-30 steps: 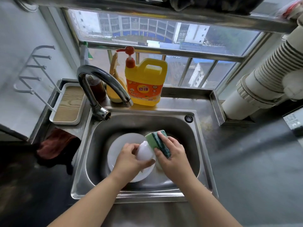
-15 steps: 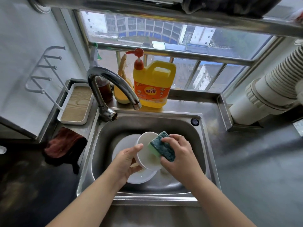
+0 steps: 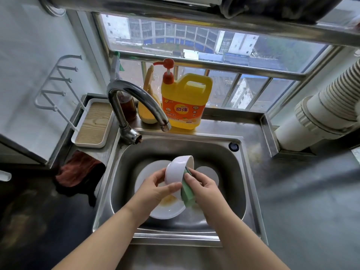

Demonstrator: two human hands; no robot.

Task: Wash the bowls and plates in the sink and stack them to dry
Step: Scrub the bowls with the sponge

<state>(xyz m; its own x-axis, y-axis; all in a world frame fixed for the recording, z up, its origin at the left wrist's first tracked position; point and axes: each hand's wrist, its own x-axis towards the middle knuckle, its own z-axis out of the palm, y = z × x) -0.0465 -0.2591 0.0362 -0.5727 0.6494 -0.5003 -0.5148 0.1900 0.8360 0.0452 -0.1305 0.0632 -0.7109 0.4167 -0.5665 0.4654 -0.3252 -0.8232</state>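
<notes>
Grey daylight from a barred window falls on a steel counter with a steel sink set into it, seen from the head camera looking down. On the ledge behind the basin stand a yellow detergent jug with a red pump, an orange-yellow bottle just beside it, and a dark brown bottle behind the curved tap, whose spout ends over the back edge of the basin. Left of the tap lies a white tray with a wooden inset, and below it a reddish-brown cloth is bunched on the dark counter. A white wire rack hangs on the left wall; a ribbed white duct runs in at the right.

Over the middle of the basin, the left hand grips a small white bowl, thumb and fingers curled around its outer wall, the bowl tipped on its side with its rim facing right. The right hand holds a green sponge pinched in curled fingers, pressed against the bowl's rim and lower edge. Beneath them a white plate with an orange smear lies in the sink, and a second white dish shows partly behind the right hand.
</notes>
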